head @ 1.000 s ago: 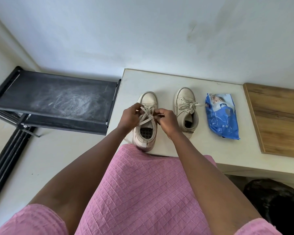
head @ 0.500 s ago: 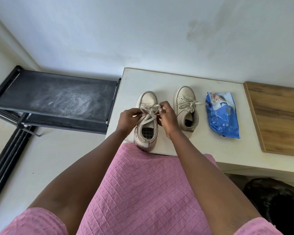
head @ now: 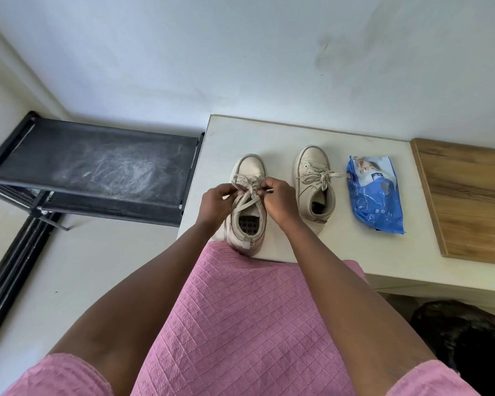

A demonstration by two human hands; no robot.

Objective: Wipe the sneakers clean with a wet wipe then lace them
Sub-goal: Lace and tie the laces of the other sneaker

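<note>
Step in hand: lacing, judged at the tying stage; a bow is being formed on the near cream low-top sneaker (head: 247, 224); no wipe is out, so wiping looks done.
Grip, left side: the left hand (head: 216, 200) has its fingers curled, pinching a loop of the flat beige lace (head: 247, 192).
Grip, right side: the right hand (head: 280, 200) has its fingers curled, pinching the other strand; the exact finger hold is too small to tell.
Lace: crossed over the tongue between both hands; one loop lies loose toward the toe.
Location of shoe: on the white table (head: 269, 132); heel at the near edge, toe pointing away; directly under and between the hands.
Pair: second cream sneaker (head: 313, 178) just beside on the right; bow already tied; apart from the right hand.
Supply: blue plastic wet-wipe pack (head: 375, 195); flat, right of the pair.
Next move calls for: an even outward pull on both strands, so the knot seats at the top eyelets; the light shoe near the edge may need steadying.
</note>
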